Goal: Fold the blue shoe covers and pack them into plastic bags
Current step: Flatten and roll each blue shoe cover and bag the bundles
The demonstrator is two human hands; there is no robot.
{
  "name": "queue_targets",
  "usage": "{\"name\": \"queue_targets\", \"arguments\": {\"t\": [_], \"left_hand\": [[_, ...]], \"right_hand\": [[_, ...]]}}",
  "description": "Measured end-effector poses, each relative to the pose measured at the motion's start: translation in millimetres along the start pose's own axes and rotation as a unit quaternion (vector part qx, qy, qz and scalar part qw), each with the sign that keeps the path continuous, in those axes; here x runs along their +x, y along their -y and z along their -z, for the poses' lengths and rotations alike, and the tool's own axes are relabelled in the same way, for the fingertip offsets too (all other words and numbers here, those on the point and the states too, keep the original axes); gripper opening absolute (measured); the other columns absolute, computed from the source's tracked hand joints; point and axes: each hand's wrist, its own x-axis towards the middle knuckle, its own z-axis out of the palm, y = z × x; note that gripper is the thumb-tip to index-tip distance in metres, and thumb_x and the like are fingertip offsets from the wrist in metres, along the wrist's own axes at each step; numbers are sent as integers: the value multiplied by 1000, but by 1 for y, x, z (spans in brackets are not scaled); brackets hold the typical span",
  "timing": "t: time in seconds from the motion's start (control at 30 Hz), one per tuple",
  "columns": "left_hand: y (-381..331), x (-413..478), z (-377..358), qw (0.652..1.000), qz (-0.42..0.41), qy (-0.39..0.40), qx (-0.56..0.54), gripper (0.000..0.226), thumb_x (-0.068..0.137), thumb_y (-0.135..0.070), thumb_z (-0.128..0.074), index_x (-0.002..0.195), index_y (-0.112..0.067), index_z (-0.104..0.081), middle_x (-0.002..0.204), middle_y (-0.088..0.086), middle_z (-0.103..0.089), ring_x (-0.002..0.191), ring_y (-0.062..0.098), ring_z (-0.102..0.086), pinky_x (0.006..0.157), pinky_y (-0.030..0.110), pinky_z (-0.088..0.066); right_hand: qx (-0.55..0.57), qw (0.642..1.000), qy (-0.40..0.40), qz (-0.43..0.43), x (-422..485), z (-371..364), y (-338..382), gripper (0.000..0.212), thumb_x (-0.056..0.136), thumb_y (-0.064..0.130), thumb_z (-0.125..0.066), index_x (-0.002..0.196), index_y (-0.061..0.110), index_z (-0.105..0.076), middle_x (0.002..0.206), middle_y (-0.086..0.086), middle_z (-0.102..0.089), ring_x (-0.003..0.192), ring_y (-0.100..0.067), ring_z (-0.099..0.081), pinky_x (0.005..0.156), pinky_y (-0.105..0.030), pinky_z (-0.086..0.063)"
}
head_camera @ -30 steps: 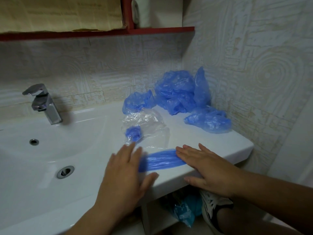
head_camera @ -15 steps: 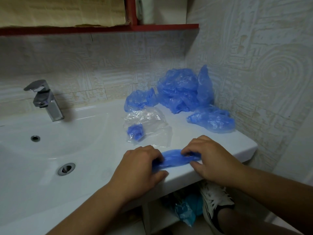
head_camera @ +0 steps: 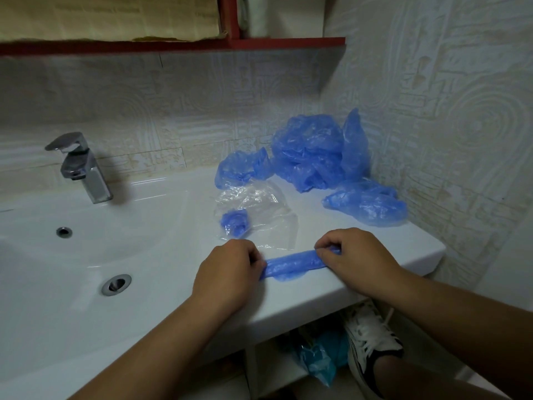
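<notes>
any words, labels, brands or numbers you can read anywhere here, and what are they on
No text here is legible.
Yellowed paper on the red shelf: faint rows of print, too blurred to read.
Faucet: no brand mark shows.
Clear plastic bag and rolled shoe cover: no print or label visible.
Sneaker below the sink: no logo or lettering can be made out.

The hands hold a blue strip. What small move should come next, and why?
Probably fold the shoe cover in half, end to end: the left hand and right hand each pinch one end of the long strip, while the clear bag holds a compact bundle.
</notes>
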Motion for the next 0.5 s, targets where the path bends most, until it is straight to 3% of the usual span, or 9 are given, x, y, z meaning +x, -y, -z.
{"name": "queue_targets", "arguments": {"t": [0.1, 0.23, 0.37, 0.43, 0.5], "left_hand": [[4, 4, -2, 999, 14, -30, 30, 16, 91, -38, -59, 82, -24, -61, 84, -4, -66, 81, 22, -61, 70, 32, -48], [9, 3, 1, 995, 5, -64, 78, 21, 93, -42, -56, 86, -22, -58, 84, -1, -64, 81, 24, -60, 70, 35, -48], [26, 0, 3, 984, -10, -115, 139, 7, 92, -29, -59, 91, -21, -59, 87, 1, -59, 81, 25, -57, 69, 38, -49], [30, 0, 1, 972, -56, -164, 158, 14, 85, -15, -67, 98, -20, -63, 93, 4, -60, 82, 29, -58, 68, 41, -52], [21, -8, 1, 962, -171, -182, 106, 27, 84, -20, -64, 111, -23, -64, 109, 3, -63, 94, 30, -61, 79, 42, -54]], "right_hand": [[-48, 999, -13, -3, 1, -4, 4, 15, 93, 32, -60, 99, 29, -73, 97, 11, -71, 86, -7, -60, 78, -22, -46], [-87, 996, -20, 1, 2, -7, 7, 16, 93, 34, -59, 103, 29, -70, 98, 9, -70, 85, -9, -60, 75, -21, -42], [-102, 994, -25, 5, 2, -7, 9, 15, 91, 34, -59, 100, 29, -69, 96, 9, -70, 83, -10, -58, 73, -23, -43], [-108, 994, -22, 3, 2, -7, 10, 14, 91, 34, -59, 100, 30, -69, 96, 9, -70, 84, -11, -58, 74, -24, -44], [-112, 994, -18, 4, 2, -7, 11, 14, 91, 33, -59, 99, 30, -69, 97, 9, -70, 86, -11, -60, 75, -25, -46]]}}
